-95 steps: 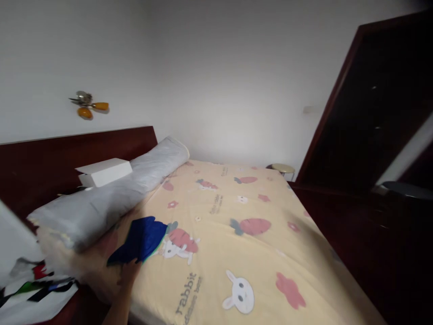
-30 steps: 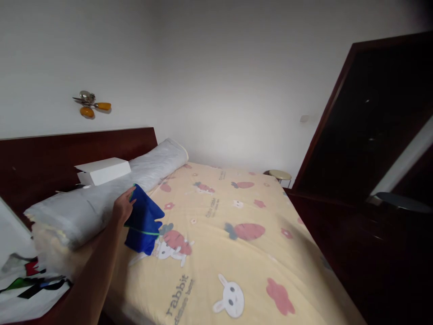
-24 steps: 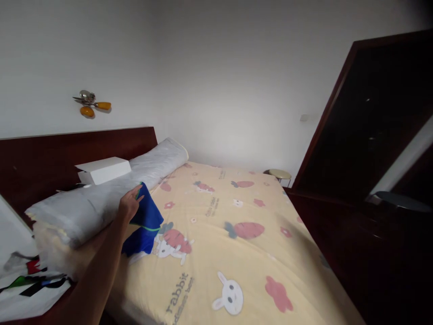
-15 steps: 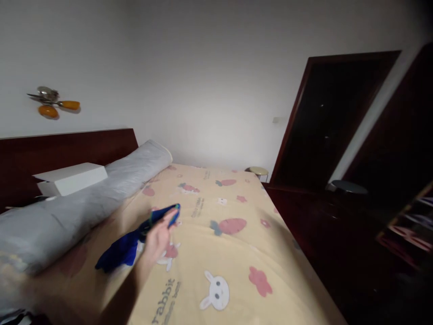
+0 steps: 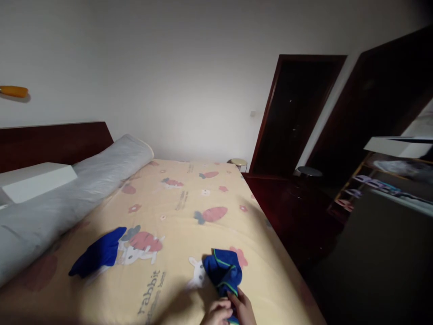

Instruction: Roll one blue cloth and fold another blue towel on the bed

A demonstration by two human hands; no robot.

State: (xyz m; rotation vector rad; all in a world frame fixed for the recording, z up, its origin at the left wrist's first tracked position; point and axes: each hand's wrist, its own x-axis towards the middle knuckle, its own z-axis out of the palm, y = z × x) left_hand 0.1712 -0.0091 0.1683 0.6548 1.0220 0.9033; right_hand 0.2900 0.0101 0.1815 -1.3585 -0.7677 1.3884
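A crumpled blue cloth with green trim (image 5: pixel 223 271) lies on the yellow cartoon-print bedsheet (image 5: pixel 189 212) near the bed's front edge. My left hand (image 5: pixel 216 315) and my right hand (image 5: pixel 245 309) meet at its near end, fingers curled on the fabric, both partly cut off by the bottom of the view. A second blue cloth (image 5: pixel 98 256) lies flat on the sheet farther left, apart from both hands.
A long grey bolster (image 5: pixel 84 185) runs along the dark wooden headboard (image 5: pixel 50 140), with a white box (image 5: pixel 34 180) on it. Right of the bed stand dark wooden furniture (image 5: pixel 287 198), a doorway (image 5: pixel 291 113), a small stool (image 5: pixel 238 162) and shelves (image 5: pixel 389 185).
My left hand lifted one blue cloth from the spot beside the bolster and carried it right to the bed's front edge. My right hand has joined it. The view swung right.
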